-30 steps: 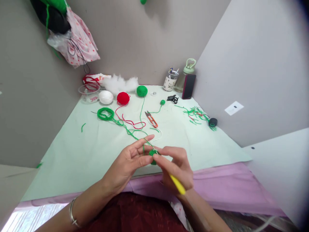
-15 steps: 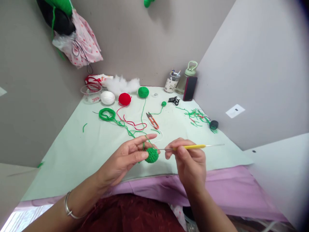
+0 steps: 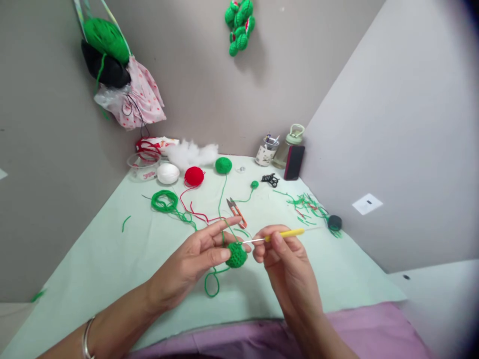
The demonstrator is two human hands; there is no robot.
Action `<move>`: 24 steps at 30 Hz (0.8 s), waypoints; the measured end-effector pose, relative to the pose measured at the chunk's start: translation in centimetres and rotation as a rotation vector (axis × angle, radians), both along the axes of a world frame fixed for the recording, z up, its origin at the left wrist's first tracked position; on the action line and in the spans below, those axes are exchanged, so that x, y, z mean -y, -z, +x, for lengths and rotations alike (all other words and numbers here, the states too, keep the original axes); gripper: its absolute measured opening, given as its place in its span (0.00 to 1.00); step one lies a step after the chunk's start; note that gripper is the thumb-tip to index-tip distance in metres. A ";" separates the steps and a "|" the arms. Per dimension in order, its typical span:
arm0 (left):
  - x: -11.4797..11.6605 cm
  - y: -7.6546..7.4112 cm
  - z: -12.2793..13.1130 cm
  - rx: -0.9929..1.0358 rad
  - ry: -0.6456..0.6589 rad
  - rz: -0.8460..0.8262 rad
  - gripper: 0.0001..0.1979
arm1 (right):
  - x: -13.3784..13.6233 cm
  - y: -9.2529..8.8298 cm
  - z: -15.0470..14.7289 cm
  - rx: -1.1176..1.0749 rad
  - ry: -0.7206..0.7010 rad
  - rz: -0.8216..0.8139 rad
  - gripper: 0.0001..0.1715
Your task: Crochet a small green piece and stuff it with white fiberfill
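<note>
A small round green crochet piece is pinched between the thumb and fingers of my left hand. Green yarn runs from it over my left index finger towards the green yarn ball. My right hand grips a crochet hook by its yellow handle, like a pen. The hook's thin metal tip reaches the top edge of the piece; whether it sits inside a stitch I cannot tell. A green yarn loop hangs below the piece. Orange thread snips lie just beyond my hands.
Behind are a red yarn ball, a white yarn ball, white stuffing and a coil of green yarn. Yarn scraps lie at right, near a phone, a bottle and a pen cup.
The view has tilted upward, showing more of the green crocheted pieces hanging on the wall. The hook's handle now slants more, and its rear end is higher. Both hands keep their holds.
</note>
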State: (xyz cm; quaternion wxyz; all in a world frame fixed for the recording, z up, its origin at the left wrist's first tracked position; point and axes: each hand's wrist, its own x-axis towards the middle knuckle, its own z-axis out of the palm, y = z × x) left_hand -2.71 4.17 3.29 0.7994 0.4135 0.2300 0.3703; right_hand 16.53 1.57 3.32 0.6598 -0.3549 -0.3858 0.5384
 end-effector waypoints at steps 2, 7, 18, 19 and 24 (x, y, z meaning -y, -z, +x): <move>-0.9 -0.1 0.0 0.032 0.024 -0.055 0.27 | -0.7 -0.2 0.4 0.034 -0.015 0.007 0.10; -2.9 -0.2 -0.3 0.085 0.097 -0.189 0.23 | -2.6 -0.5 1.6 0.097 -0.037 -0.018 0.10; -4.6 6.4 -0.4 -0.101 -0.044 -0.141 0.33 | -6.5 3.9 -1.0 0.399 -0.141 0.080 0.10; -4.8 7.5 -0.3 -0.093 -0.040 -0.161 0.35 | -6.8 4.7 -0.9 0.475 -0.147 0.162 0.09; -4.8 11.4 0.0 -0.128 -0.035 -0.287 0.43 | -7.7 8.2 0.2 0.550 -0.286 0.286 0.12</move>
